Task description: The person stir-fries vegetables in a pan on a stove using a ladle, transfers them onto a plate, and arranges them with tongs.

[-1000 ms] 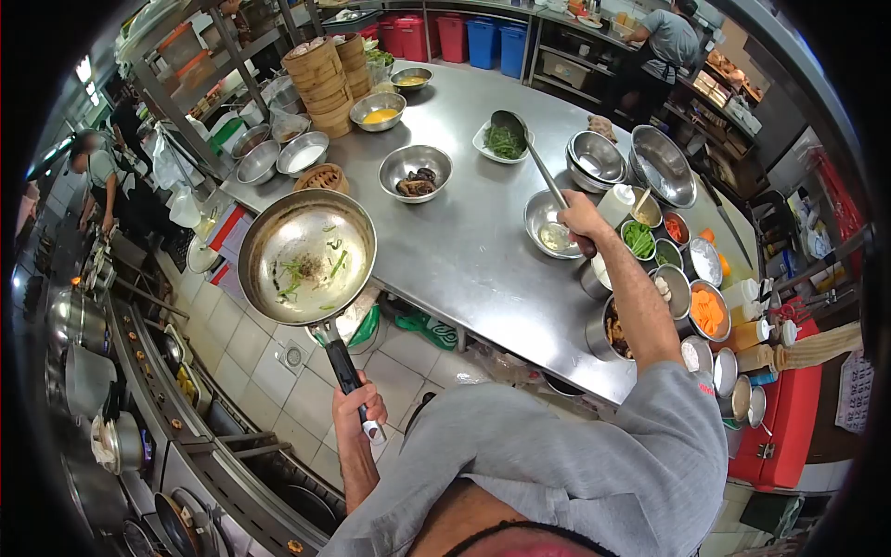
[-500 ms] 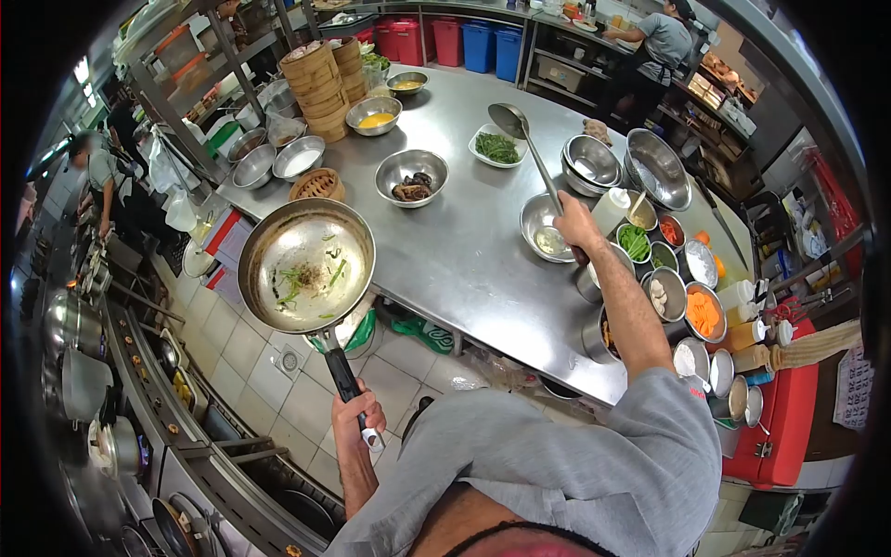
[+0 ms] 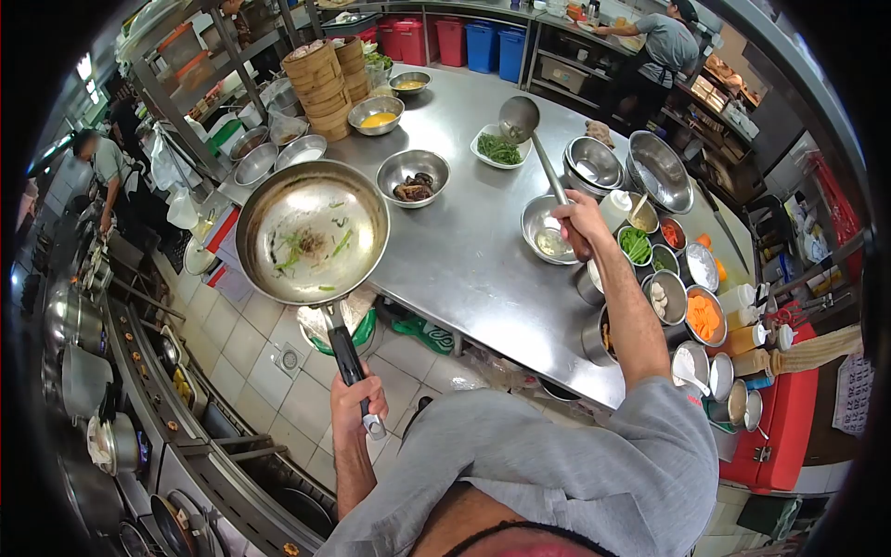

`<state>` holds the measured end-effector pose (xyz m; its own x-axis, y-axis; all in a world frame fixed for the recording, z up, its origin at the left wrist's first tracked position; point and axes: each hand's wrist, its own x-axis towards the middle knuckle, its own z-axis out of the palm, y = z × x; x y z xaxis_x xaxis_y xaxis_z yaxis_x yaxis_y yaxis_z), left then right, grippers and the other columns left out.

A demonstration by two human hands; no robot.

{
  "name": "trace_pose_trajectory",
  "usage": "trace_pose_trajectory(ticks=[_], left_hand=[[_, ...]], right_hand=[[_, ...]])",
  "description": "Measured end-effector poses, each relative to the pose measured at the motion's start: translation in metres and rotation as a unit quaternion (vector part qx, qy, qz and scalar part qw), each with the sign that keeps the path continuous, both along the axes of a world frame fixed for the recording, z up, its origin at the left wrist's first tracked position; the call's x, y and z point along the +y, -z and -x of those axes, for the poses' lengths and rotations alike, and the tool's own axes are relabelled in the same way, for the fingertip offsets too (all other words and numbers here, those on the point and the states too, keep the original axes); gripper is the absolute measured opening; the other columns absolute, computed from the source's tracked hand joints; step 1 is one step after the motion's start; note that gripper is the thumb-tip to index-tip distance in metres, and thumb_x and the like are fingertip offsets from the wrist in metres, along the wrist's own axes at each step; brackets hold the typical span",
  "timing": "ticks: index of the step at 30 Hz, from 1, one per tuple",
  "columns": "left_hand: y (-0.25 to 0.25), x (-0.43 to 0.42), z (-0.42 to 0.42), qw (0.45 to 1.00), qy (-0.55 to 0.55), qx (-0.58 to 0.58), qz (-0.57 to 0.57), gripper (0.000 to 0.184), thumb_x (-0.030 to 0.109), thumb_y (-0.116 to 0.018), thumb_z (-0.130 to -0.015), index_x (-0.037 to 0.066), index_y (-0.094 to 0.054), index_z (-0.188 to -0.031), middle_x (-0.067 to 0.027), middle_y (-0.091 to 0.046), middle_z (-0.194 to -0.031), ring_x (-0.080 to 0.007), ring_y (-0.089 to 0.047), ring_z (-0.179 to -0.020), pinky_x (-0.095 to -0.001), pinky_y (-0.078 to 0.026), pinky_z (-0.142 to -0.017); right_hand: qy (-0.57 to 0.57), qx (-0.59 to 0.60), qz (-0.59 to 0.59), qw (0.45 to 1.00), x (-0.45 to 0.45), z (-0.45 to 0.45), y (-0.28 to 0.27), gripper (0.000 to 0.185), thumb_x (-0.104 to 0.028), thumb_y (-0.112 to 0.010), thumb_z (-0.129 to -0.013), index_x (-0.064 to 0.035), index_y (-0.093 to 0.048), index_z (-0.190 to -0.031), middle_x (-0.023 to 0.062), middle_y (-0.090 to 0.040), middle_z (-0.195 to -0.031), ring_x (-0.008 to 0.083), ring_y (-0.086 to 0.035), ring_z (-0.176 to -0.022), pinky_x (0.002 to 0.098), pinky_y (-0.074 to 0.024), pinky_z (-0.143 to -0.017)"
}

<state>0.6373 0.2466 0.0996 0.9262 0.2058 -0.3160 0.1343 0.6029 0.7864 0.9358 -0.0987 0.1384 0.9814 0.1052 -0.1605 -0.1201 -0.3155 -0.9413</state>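
Observation:
My left hand [image 3: 359, 401] is closed round the black handle of a frying pan [image 3: 316, 227], which is held in the air beside the steel table and has a few green scraps in it. My right hand [image 3: 583, 223] grips the handle of a ladle [image 3: 520, 118]. The ladle's bowl is over the table, close to the upper right of a white dish [image 3: 502, 147] of green vegetables. Below the ladle's shaft sits a metal bowl [image 3: 549, 229] with a little pale food inside. A metal bowl [image 3: 413, 178] of dark pieces stands right of the pan.
Bamboo steamers [image 3: 316, 88] are stacked at the table's back left. Several tubs, such as one with orange slices [image 3: 703, 317], crowd the right side. A stove [image 3: 176, 436] runs along the left. Two people [image 3: 664, 56] [image 3: 113, 176] stand farther off.
The ladle has swung up from the dish of greens and a little to the right. The pan has risen slightly and looks larger, now covering the small steamer basket.

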Motion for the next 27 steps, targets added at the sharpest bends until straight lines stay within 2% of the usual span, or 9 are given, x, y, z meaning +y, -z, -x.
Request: trace_pose_trajectory(ticks=[1,6,12,13,16,21,23,24,27], left_hand=[[-0.004,-0.002,-0.006,1.000,0.013,-0.008,-0.009,0.017,-0.001,-0.055,-0.071,0.004,-0.041,-0.079,-0.0043,-0.042,-0.051,-0.0131,-0.040,-0.033,-0.0291,-0.037,-0.030],[-0.019,-0.016,-0.056,0.997,0.058,0.002,-0.046,0.017,-0.001,-0.055,-0.071,0.004,-0.039,-0.075,-0.0039,-0.040,-0.050,-0.0127,-0.039,-0.033,-0.0288,-0.037,-0.030],[-0.010,-0.041,-0.142,0.984,0.152,-0.059,-0.066,0.017,-0.001,-0.057,-0.074,0.003,-0.041,-0.078,-0.0036,-0.043,-0.054,-0.0111,-0.043,-0.037,-0.0272,-0.039,-0.033],[-0.010,-0.048,-0.153,0.982,0.165,-0.064,-0.071,0.017,0.000,-0.058,-0.074,0.003,-0.041,-0.078,-0.0035,-0.043,-0.054,-0.0108,-0.043,-0.037,-0.0270,-0.039,-0.033],[-0.002,-0.060,-0.188,0.972,0.216,-0.080,-0.057,0.019,0.000,-0.058,-0.074,0.005,-0.041,-0.078,-0.0035,-0.044,-0.054,-0.0104,-0.044,-0.037,-0.0270,-0.040,-0.033],[0.004,-0.062,-0.251,0.943,0.301,-0.101,-0.102,0.021,0.000,-0.059,-0.072,0.006,-0.040,-0.075,-0.0038,-0.045,-0.054,-0.0118,-0.044,-0.037,-0.0283,-0.039,-0.034],[0.012,-0.054,-0.280,0.936,0.317,-0.102,-0.109,0.021,0.000,-0.059,-0.072,0.006,-0.040,-0.076,-0.0042,-0.045,-0.054,-0.0124,-0.044,-0.037,-0.0286,-0.039,-0.034],[0.016,-0.049,-0.293,0.933,0.323,-0.103,-0.122,0.021,0.000,-0.060,-0.072,0.006,-0.040,-0.077,-0.0041,-0.045,-0.054,-0.0124,-0.044,-0.038,-0.0288,-0.039,-0.034],[0.015,-0.041,-0.327,0.924,0.342,-0.099,-0.142,0.022,0.000,-0.060,-0.071,0.006,-0.040,-0.078,-0.0039,-0.045,-0.055,-0.0124,-0.044,-0.038,-0.0291,-0.039,-0.034]], right_hand=[[0.011,0.018,-0.092,0.996,0.000,0.004,-0.004,0.047,0.000,-0.057,-0.075,0.0064,-0.045,-0.120,0.0047,-0.051,-0.058,0.0094,-0.046,-0.036,0.0239,-0.0359,-0.033],[-0.034,-0.014,-0.175,0.984,-0.013,0.050,-0.045,0.051,0.000,-0.057,-0.076,0.0064,-0.043,-0.124,0.0030,-0.051,-0.056,0.0104,-0.048,-0.037,0.0230,-0.0361,-0.034],[-0.105,-0.072,0.057,0.990,-0.019,0.078,-0.076,0.063,0.001,-0.054,-0.071,-0.0042,-0.040,-0.133,0.0062,-0.056,-0.069,0.0058,-0.048,-0.042,0.0215,-0.0380,-0.037],[-0.119,-0.116,0.150,0.975,-0.016,0.077,-0.084,0.062,-0.001,-0.054,-0.072,-0.0043,-0.041,-0.132,0.0122,-0.059,-0.078,0.0142,-0.056,-0.052,0.0275,-0.0449,-0.047],[-0.124,-0.220,0.254,0.934,-0.011,0.044,-0.073,0.059,-0.005,-0.053,-0.073,-0.0067,-0.041,-0.131,0.0252,-0.060,-0.087,0.0360,-0.061,-0.082,0.0408,-0.0469,-0.075],[-0.121,-0.225,0.368,0.894,-0.016,0.038,-0.057,0.061,-0.003,-0.052,-0.075,-0.0132,-0.038,-0.134,0.0219,-0.061,-0.089,0.0370,-0.061,-0.078,0.0441,-0.0501,-0.068],[-0.150,-0.271,0.487,0.817,-0.036,0.050,-0.063,0.063,-0.002,-0.053,-0.073,-0.0135,-0.041,-0.134,0.0214,-0.062,-0.083,0.0327,-0.063,-0.072,0.0401,-0.0501,-0.070],[-0.143,-0.266,0.489,0.818,-0.040,0.049,-0.072,0.063,-0.002,-0.053,-0.073,-0.0135,-0.041,-0.134,0.0214,-0.062,-0.083,0.0327,-0.063,-0.072,0.0401,-0.0501,-0.070],[-0.123,-0.129,0.591,0.787,-0.038,0.044,-0.113,0.064,0.002,-0.050,-0.072,-0.0176,-0.043,-0.132,0.0189,-0.060,-0.087,0.0326,-0.061,-0.075,0.0423,-0.0487,-0.071]])
